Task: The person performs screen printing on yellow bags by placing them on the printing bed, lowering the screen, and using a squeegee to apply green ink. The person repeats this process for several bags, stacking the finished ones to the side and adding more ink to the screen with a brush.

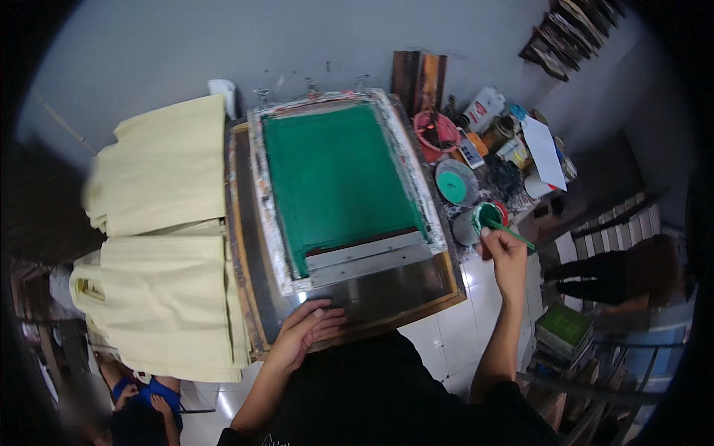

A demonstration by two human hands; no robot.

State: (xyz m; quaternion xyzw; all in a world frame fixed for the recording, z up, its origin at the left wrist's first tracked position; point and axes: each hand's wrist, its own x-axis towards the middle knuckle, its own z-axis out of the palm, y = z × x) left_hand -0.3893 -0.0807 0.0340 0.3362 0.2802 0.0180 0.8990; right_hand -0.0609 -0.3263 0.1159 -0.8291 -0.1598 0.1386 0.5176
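Observation:
My right hand [507, 253] pinches a thin green stick [520, 236] at an open tub of dark green ink [487, 214], right of the work board. The stick's lower end is over or in the ink; I cannot tell which. With its fingers stretched out, my left hand [303, 331] lies on the near edge of the dark wood-rimmed board [405, 286]. On this board sits a screen printing frame [269, 215] with green mesh [338, 171]. A metal-backed squeegee [364, 259] lies across the screen's near end.
Stacks of pale yellow fabric bags [167, 163] lie left of the board. A bowl of lighter green ink [451, 186], a pink basket [437, 132], a phone [470, 151] and several bottles crowd the right. Another person [141, 416] sits at lower left; someone else [632, 271] stands at far right.

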